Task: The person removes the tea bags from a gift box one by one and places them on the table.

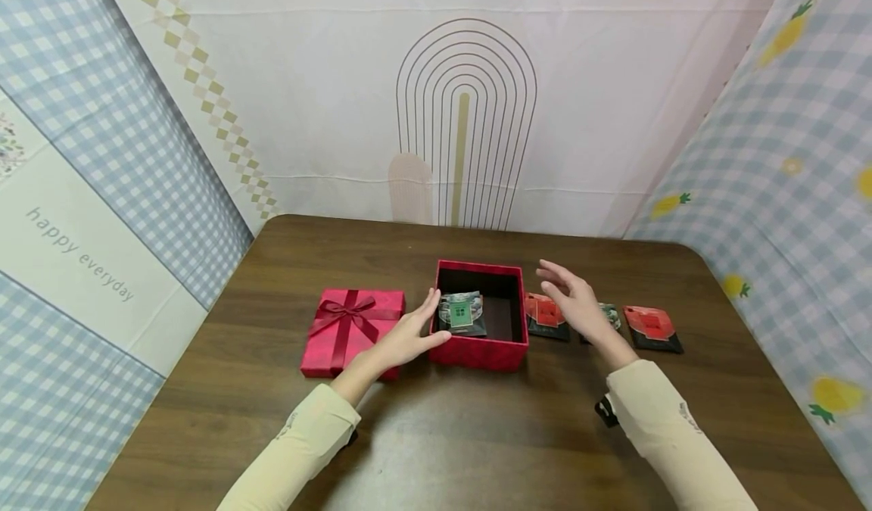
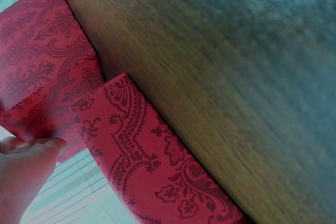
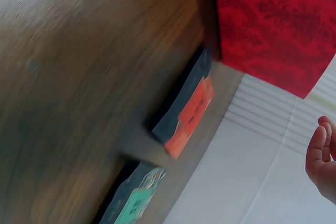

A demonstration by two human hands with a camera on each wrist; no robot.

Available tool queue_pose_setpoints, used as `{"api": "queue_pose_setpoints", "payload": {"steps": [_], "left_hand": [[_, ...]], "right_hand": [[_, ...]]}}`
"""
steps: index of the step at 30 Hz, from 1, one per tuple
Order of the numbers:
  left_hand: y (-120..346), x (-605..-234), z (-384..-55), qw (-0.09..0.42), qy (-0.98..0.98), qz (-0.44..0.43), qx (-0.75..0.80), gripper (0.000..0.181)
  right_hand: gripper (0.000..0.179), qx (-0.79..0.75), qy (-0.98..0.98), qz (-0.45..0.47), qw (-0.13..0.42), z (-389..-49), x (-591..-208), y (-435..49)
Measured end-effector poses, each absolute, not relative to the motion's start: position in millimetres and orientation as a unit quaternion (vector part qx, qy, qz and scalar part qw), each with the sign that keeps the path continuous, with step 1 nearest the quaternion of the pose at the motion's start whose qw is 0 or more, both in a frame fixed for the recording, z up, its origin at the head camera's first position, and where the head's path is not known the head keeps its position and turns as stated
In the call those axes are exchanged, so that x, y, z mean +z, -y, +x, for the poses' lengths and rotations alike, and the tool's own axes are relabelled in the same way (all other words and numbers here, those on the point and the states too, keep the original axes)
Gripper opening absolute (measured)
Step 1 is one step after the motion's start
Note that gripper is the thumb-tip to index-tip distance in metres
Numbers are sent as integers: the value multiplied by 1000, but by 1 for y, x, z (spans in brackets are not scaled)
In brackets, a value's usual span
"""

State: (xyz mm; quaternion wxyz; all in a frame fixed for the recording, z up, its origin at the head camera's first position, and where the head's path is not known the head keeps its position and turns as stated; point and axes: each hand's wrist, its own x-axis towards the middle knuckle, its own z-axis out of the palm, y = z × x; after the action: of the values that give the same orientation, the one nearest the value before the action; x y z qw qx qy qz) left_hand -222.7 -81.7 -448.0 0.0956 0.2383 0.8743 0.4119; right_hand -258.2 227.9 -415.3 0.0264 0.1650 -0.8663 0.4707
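Note:
An uncovered red gift box point(image 1: 478, 353) with a dark inside stands mid-table. Inside it, on the left, lies a green-and-black sachet point(image 1: 461, 313). My left hand point(image 1: 407, 337) rests its fingertips and thumb at the box's left wall; the left wrist view shows the thumb point(image 2: 44, 153) against the patterned red side. My right hand point(image 1: 574, 304) hovers right of the box with nothing in it, fingers loosely bent. Below it on the table are a red-and-black sachet point(image 1: 547, 316) beside the box and a green one point(image 1: 608, 315), partly hidden by the wrist.
Left of the box lies its red lid point(image 1: 323, 356) with a ribbon bow point(image 1: 348, 313), partly behind the left forearm. Another red-and-black sachet point(image 1: 652, 328) lies farther right. The wooden table point(image 1: 490, 435) backs onto a hanging cloth point(image 1: 327, 117).

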Motion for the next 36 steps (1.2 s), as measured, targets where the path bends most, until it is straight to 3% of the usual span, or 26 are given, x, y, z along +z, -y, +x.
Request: {"api": "queue_pose_setpoints", "payload": {"steps": [21,36], "left_hand": [[83,-450,-222,90,-872,240,418,77],[82,-453,-223,86,-868,245,423,77]], "right_hand": [[41,488,848,207,-10,-259,-411,-178],[45,354,907,206,-93,-263,-414,-145]]}}
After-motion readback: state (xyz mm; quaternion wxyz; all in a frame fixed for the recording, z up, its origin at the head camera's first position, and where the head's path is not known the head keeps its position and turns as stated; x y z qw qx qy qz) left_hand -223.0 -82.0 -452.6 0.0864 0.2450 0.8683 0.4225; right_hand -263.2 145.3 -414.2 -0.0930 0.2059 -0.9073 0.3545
